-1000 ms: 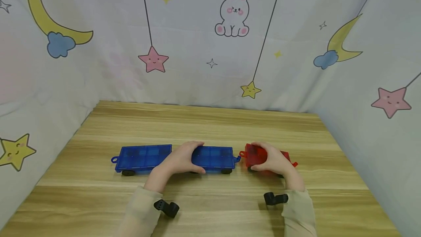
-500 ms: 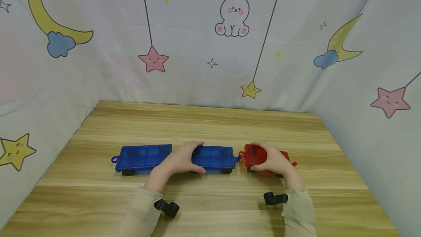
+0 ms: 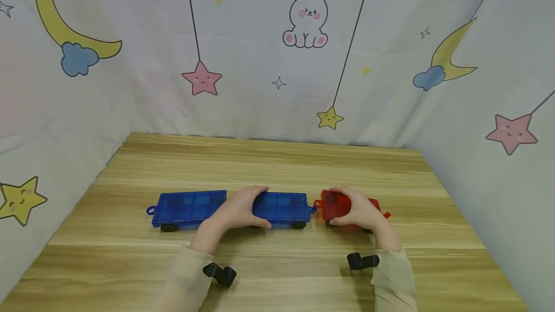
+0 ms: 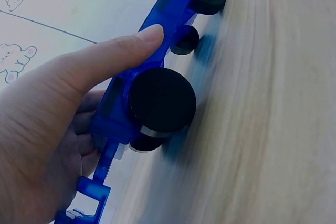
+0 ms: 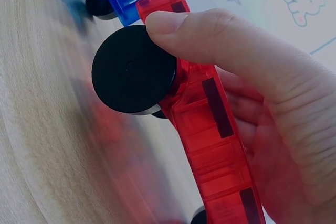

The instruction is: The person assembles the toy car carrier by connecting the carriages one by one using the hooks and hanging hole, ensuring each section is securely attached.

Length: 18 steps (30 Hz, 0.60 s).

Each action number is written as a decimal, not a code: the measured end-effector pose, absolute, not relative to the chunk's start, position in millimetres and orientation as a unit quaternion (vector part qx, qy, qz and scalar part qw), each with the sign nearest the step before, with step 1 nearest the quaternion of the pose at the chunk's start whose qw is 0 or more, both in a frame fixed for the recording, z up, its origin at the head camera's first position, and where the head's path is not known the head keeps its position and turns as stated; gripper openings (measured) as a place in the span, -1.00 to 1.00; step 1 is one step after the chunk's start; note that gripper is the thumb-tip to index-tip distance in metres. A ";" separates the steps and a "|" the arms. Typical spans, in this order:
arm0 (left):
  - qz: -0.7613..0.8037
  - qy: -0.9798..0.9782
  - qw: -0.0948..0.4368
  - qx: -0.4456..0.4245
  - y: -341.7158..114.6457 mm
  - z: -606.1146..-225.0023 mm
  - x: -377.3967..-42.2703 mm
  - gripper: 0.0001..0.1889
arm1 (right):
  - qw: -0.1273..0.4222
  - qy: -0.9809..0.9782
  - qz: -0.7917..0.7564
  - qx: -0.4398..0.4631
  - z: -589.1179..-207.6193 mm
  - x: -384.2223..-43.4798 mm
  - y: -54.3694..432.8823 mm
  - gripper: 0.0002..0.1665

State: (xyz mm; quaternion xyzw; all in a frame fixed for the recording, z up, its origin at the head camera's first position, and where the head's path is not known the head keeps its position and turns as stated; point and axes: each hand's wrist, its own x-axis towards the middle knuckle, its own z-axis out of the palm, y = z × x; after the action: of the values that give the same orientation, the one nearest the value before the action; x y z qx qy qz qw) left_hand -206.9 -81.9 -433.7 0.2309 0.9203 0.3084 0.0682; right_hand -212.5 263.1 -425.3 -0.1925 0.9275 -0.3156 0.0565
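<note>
Red car (image 3: 335, 204) eased slightly leftward, gripped by my right hand (image 3: 363, 213); my left hand (image 3: 238, 210) grips blue car (image 3: 286, 207), hook (image 3: 312, 210) just left of red ring (image 3: 318, 203), cars roughly in line.

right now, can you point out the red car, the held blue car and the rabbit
red car (image 5: 195, 121): right wrist view, side of the body
held blue car (image 3: 281, 207): head view, top face
rabbit (image 3: 308, 15): head view, face of the print
</note>
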 end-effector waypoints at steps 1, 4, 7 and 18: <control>0.308 0.920 0.069 0.231 -82.0 -433.7 -206.8 0.01 | 0.056 0.927 -0.314 -0.195 -425.3 -212.4 263.1 -0.03; 0.309 0.920 0.070 0.231 -82.1 -433.5 -206.4 0.01 | 0.053 0.928 -0.312 -0.198 -425.3 -211.9 263.1 -0.03; 0.312 0.919 0.071 0.230 -82.2 -433.2 -206.0 0.01 | 0.052 0.928 -0.311 -0.201 -425.5 -211.4 263.0 -0.02; 0.316 0.917 0.067 0.233 -82.3 -433.1 -206.1 0.00 | 0.058 0.926 -0.316 -0.197 -423.6 -211.4 261.1 -0.01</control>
State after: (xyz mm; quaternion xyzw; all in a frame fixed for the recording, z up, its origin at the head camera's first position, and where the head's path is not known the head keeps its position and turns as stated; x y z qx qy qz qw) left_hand -206.1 -82.3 -433.1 0.2335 0.9172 0.3158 0.0673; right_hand -211.4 261.1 -423.6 -0.1973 0.9261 -0.3164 0.0579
